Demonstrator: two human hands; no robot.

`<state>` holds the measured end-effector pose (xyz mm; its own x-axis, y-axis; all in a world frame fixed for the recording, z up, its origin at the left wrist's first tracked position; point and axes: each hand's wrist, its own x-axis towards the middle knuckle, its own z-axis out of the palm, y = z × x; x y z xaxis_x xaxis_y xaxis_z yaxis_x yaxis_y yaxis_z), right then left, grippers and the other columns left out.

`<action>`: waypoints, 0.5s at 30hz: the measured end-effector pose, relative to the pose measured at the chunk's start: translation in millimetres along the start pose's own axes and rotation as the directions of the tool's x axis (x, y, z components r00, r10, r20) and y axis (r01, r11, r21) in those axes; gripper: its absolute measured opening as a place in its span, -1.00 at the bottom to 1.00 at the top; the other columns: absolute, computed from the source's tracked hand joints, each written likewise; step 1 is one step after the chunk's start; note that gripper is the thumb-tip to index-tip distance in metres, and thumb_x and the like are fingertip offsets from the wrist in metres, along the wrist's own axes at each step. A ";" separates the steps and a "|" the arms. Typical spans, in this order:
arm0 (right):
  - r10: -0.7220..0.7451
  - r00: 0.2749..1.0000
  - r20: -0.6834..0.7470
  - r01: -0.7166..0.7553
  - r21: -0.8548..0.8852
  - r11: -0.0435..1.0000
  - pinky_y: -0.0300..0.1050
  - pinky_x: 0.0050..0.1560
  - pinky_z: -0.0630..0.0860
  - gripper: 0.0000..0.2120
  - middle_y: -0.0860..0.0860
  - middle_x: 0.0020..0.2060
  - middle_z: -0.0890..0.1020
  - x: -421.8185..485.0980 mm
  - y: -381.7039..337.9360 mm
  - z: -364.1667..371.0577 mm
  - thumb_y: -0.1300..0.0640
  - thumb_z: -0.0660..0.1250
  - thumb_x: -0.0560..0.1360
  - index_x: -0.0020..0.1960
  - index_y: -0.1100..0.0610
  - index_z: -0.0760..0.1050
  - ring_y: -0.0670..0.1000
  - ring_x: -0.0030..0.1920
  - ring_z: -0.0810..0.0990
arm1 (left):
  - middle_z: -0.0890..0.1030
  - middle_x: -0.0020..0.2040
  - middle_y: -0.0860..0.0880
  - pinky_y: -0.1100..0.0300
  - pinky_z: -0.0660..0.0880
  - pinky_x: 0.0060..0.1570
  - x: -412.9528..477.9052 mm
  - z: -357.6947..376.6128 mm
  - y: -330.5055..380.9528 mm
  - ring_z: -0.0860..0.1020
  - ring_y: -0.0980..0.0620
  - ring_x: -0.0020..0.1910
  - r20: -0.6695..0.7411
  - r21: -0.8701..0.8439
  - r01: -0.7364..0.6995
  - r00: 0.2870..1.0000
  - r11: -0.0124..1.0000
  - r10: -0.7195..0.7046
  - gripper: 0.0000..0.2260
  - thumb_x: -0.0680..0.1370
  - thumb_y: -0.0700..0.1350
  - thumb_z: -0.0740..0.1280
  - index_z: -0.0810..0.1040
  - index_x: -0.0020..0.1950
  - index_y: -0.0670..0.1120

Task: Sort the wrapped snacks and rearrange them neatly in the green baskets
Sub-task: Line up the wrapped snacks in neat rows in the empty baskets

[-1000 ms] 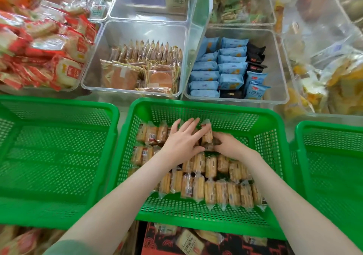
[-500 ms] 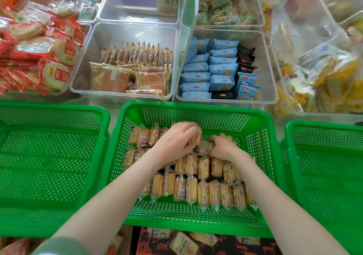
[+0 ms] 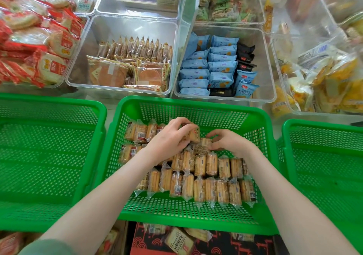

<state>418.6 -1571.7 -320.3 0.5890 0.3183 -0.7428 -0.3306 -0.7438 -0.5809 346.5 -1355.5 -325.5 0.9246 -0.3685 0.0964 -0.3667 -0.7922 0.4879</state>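
Note:
The middle green basket (image 3: pixel 196 103) holds several clear-wrapped biscuit packs (image 3: pixel 206 188) set in rows across its floor. My left hand (image 3: pixel 169 138) is over the back rows with its fingers curled round one wrapped biscuit pack (image 3: pixel 194 133), lifted a little above the others. My right hand (image 3: pixel 229 141) is just right of it and pinches another small wrapped pack (image 3: pixel 205 142) lying at the back of the pile. More packs (image 3: pixel 140 130) stand at the basket's back left.
Green baskets stand at the left (image 3: pixel 49 152) and right (image 3: pixel 326 156). Behind are clear bins of brown cakes (image 3: pixel 129 66), blue snack packs (image 3: pixel 214 66), red rice crackers (image 3: pixel 33 46) and yellow snacks (image 3: pixel 330 77). A red box with packs (image 3: pixel 186 241) lies below.
My left hand went from flat fingers on the pile to curled fingers round a pack, then raised it slightly. The right hand stayed at the back of the pile.

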 end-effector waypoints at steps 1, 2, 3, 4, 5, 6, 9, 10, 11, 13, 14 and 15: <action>0.006 1.000 -0.003 -0.006 0.061 0.998 -0.05 0.05 0.58 -0.61 0.05 0.03 0.59 -0.2 0.6 -1.3 0.24 0.45 0.44 0.24 0.11 0.47 0.07 0.02 0.61 | 0.42 0.28 -0.19 0.05 0.44 0.21 -0.4 -0.8 0.5 0.39 -0.14 0.28 -0.005 -0.004 0.004 1.000 1.000 -0.004 -0.57 0.52 -0.22 0.38 0.43 0.38 -0.16; 0.010 1.000 -0.009 -0.009 0.116 0.993 0.00 0.07 0.60 -0.63 0.08 0.03 0.59 -0.6 1.5 -3.3 0.27 0.44 0.44 0.21 0.11 0.47 0.08 0.01 0.62 | 0.42 0.28 -0.19 0.06 0.43 0.21 -0.9 -1.8 0.9 0.39 -0.14 0.28 -0.013 -0.007 0.006 1.000 1.000 -0.006 -0.58 0.52 -0.23 0.38 0.43 0.38 -0.16; 0.009 1.000 -0.023 -0.005 0.151 0.989 0.02 0.05 0.61 -0.65 0.10 0.05 0.58 -1.6 2.0 -6.0 0.29 0.42 0.45 0.18 0.10 0.46 0.09 0.00 0.62 | 0.42 0.27 -0.19 0.08 0.43 0.22 -1.7 -2.9 1.0 0.40 -0.14 0.27 -0.023 -0.006 0.004 1.000 1.000 -0.004 -0.58 0.52 -0.22 0.38 0.43 0.37 -0.17; 0.007 0.999 -0.049 0.001 0.168 0.986 0.01 0.02 0.62 -0.67 0.10 0.07 0.55 -3.2 2.6 -9.4 0.30 0.40 0.46 0.18 0.08 0.46 0.09 0.01 0.62 | 0.43 0.27 -0.20 0.08 0.42 0.21 -2.2 -3.8 0.7 0.40 -0.14 0.26 -0.030 -0.003 0.000 1.000 1.000 0.000 -0.59 0.52 -0.22 0.38 0.44 0.37 -0.17; 0.008 0.996 -0.086 0.007 0.177 0.984 -0.01 -0.02 0.63 -0.67 0.09 0.09 0.52 -4.9 2.4 -13.0 0.29 0.38 0.48 0.20 0.07 0.44 0.08 0.02 0.61 | 0.44 0.26 -0.20 0.08 0.42 0.21 -2.4 -4.5 0.6 0.41 -0.15 0.25 -0.034 0.003 -0.006 0.999 1.000 0.006 -0.60 0.52 -0.22 0.38 0.45 0.36 -0.18; 0.013 0.991 -0.136 0.011 0.178 0.984 -0.03 -0.05 0.64 -0.66 0.08 0.11 0.50 -6.2 2.0 -16.0 0.28 0.36 0.50 0.23 0.07 0.43 0.07 0.03 0.59 | 0.45 0.25 -0.21 0.07 0.43 0.20 -2.0 -4.4 0.9 0.43 -0.16 0.24 -0.030 0.014 -0.014 0.999 1.000 0.014 -0.60 0.52 -0.22 0.38 0.46 0.35 -0.18; 0.021 0.967 -0.256 0.007 0.106 0.994 -0.05 -0.07 0.64 -0.63 0.06 0.09 0.48 -5.9 0.9 -18.0 0.21 0.35 0.52 0.31 0.08 0.39 0.03 0.00 0.58 | 0.49 0.24 -0.18 -0.03 0.42 0.22 5.0 -0.4 4.5 0.46 -0.16 0.21 0.040 0.086 -0.046 0.998 0.995 0.043 -0.61 0.51 -0.21 0.39 0.48 0.34 -0.17; 0.017 0.967 -0.256 0.003 0.079 0.997 -0.05 -0.05 0.64 -0.60 0.06 0.11 0.49 -4.1 1.2 -15.5 0.17 0.36 0.52 0.33 0.10 0.38 0.03 0.00 0.59 | 0.49 0.26 -0.16 -0.04 0.38 0.27 8.6 1.5 7.0 0.46 -0.15 0.23 0.085 0.123 -0.043 0.996 0.992 0.033 -0.60 0.53 -0.17 0.37 0.46 0.36 -0.13; 0.010 0.972 -0.236 0.006 0.066 0.998 -0.07 -0.02 0.63 -0.55 0.06 0.14 0.50 -2.7 0.9 -11.3 0.13 0.38 0.51 0.37 0.11 0.36 0.02 0.01 0.59 | 0.47 0.31 -0.13 -0.04 0.30 0.33 12.0 3.7 9.0 0.43 -0.14 0.29 0.137 0.165 -0.029 0.991 0.986 0.006 -0.59 0.56 -0.13 0.34 0.43 0.40 -0.09; 0.007 0.985 -0.170 0.010 0.099 0.995 -0.08 0.08 0.59 -0.39 0.07 0.27 0.48 0.4 -0.4 -1.4 0.01 0.40 0.50 0.46 0.14 0.27 0.00 0.08 0.58 | 0.34 0.46 -0.10 -0.02 0.10 0.44 16.4 8.2 9.7 0.27 -0.11 0.45 0.240 0.267 0.001 0.968 0.964 -0.067 -0.54 0.62 0.01 0.22 0.28 0.51 -0.03; 0.014 0.991 -0.135 0.005 0.136 0.991 -0.07 0.14 0.56 -0.34 0.07 0.34 0.44 1.2 -1.2 3.7 -0.04 0.38 0.51 0.50 0.14 0.22 0.01 0.15 0.55 | 0.21 0.53 -0.09 -0.04 0.00 0.48 16.8 9.5 8.4 0.14 -0.10 0.51 0.284 0.315 0.010 0.953 0.949 -0.104 -0.51 0.65 0.09 0.13 0.16 0.56 0.00; 0.025 0.994 -0.102 -0.007 0.174 0.985 -0.04 0.19 0.53 -0.33 0.07 0.40 0.38 1.7 -2.8 8.2 -0.07 0.34 0.53 0.52 0.14 0.17 0.03 0.24 0.50 | 0.06 0.58 -0.06 -0.06 -0.10 0.50 15.7 9.8 6.6 0.00 -0.09 0.55 0.318 0.348 0.022 0.938 0.937 -0.140 -0.48 0.65 0.15 0.02 0.04 0.58 0.02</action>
<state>414.5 -1564.2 -322.6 0.6525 0.2381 -0.7194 -0.4578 -0.6326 -0.6246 357.5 -1371.3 -329.3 0.8855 -0.3894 -0.2536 -0.3592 -0.9198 0.1580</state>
